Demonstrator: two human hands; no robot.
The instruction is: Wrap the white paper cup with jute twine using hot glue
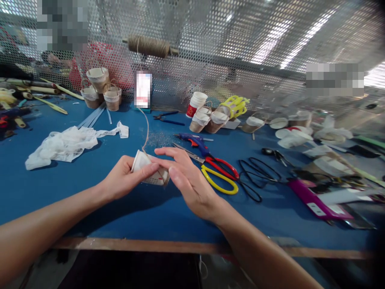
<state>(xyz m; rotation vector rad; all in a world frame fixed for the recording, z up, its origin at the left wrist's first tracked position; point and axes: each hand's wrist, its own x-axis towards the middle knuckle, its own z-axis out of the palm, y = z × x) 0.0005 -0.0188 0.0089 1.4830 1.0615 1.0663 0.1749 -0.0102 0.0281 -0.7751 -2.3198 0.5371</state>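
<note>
Perforated metal forms the panel (pixel 198 52) standing beyond both hands. A blue worktop (pixel 126 226) extends beneath and around them, its brown front edge on the near side. White lace fabric (pixel 66 144) lies crumpled beyond and to the left of the left hand (pixel 124 179). A purple power strip (pixel 313 198) rests well to the right of the right hand (pixel 189 182). Scissors (pixel 200 159) with one red and one yellow handle lie just beyond the right hand, blades slightly parted. A twine spool (pixel 148 46) is mounted at the panel, far beyond and above the hands. The left hand is clamped on a white paper cup (pixel 155 178), thumb across its near side. The right hand has its fingers extended over the cup's narrow end, thumb close against it; whether it grips cannot be determined. A blue glue gun (pixel 197 142) lies beyond the right hand, near the scissors. Small baskets (pixel 112 98) are stacked far beyond the left hand. The cup is tilted onto its side between the hands, wide rim toward the left. Twine (pixel 147 124) crosses the cup and leads away from the hands, toward the panel.
</note>
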